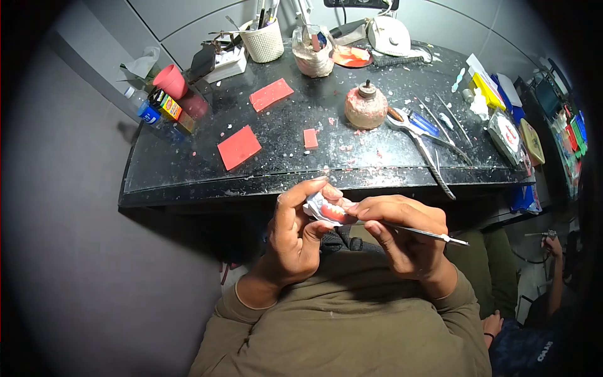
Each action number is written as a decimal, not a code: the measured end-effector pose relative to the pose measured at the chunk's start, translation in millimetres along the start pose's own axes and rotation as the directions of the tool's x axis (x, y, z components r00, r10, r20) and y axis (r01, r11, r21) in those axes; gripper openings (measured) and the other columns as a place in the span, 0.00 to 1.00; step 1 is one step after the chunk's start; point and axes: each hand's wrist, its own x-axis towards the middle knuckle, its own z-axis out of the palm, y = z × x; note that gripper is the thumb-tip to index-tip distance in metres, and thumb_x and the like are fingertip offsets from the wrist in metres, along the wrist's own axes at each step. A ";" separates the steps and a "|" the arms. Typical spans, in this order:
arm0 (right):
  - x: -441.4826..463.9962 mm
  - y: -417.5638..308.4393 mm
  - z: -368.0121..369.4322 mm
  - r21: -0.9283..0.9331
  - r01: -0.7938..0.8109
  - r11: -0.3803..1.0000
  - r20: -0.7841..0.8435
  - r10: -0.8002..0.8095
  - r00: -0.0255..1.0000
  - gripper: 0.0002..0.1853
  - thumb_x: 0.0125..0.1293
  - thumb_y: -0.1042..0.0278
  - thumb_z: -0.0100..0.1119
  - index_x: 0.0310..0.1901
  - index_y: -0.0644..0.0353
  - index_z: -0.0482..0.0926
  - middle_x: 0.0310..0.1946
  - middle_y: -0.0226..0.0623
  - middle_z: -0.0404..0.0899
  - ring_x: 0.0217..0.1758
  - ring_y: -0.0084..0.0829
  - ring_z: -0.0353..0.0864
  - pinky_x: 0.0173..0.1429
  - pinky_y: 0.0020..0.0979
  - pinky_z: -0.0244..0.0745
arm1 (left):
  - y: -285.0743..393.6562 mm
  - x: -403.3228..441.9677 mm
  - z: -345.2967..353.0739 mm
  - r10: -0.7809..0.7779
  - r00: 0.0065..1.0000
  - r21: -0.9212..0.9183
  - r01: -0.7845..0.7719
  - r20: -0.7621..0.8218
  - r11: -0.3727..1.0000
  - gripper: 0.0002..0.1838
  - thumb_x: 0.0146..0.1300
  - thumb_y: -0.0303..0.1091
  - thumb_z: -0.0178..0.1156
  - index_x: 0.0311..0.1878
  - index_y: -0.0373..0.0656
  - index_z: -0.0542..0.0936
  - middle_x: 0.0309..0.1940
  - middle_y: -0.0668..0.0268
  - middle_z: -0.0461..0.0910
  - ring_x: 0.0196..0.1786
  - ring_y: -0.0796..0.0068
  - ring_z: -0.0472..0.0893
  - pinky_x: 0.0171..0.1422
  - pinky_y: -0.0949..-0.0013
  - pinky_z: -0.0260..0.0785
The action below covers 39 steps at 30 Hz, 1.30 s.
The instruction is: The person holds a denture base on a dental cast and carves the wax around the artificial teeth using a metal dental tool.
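In front of my chest, just off the desk's near edge, my left hand [295, 229] is closed around a white dental model [316, 207]. Pink wax with a row of pale teeth [333, 212] sits on the model. My right hand [405, 229] pinches a thin metal carving tool [427, 234], whose handle points right. The tool's working end is hidden behind the right fingers, which are at the right side of the wax.
On the black desk [207, 179] lie pink wax sheets [239, 147], a round burner [366, 107], pliers [427, 147] and a blue lighter [424, 124]. A bottle [147, 113] and cups stand left. Another person's hand [493, 323] shows lower right.
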 end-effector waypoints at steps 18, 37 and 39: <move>0.6 3.7 -1.8 0.052 -0.031 0.998 0.015 0.030 0.999 0.07 0.63 0.84 0.66 0.42 0.71 0.84 0.39 0.45 0.88 0.42 0.38 0.90 0.46 0.32 0.85 | -0.3 2.2 -3.4 0.017 0.999 0.008 -0.017 0.038 1.000 0.27 0.76 0.35 0.55 0.70 0.30 0.62 0.53 0.53 0.77 0.54 0.68 0.81 0.62 0.66 0.74; -7.5 17.1 -4.7 0.402 0.035 0.915 -0.257 0.075 0.964 0.03 0.71 0.81 0.59 0.41 0.73 0.79 0.36 0.49 0.86 0.44 0.43 0.89 0.54 0.45 0.85 | 6.0 6.3 -5.0 -0.213 0.977 -0.271 0.210 0.018 0.939 0.31 0.74 0.39 0.59 0.71 0.30 0.62 0.56 0.49 0.77 0.51 0.66 0.83 0.62 0.63 0.74; -10.6 18.4 -3.7 0.394 0.119 0.912 -0.310 0.010 0.951 0.06 0.75 0.77 0.55 0.42 0.73 0.74 0.33 0.49 0.84 0.40 0.42 0.90 0.52 0.50 0.87 | 6.3 7.2 -6.3 -0.237 0.970 -0.326 0.242 0.056 0.914 0.30 0.76 0.39 0.58 0.72 0.30 0.62 0.56 0.48 0.77 0.51 0.66 0.83 0.62 0.63 0.74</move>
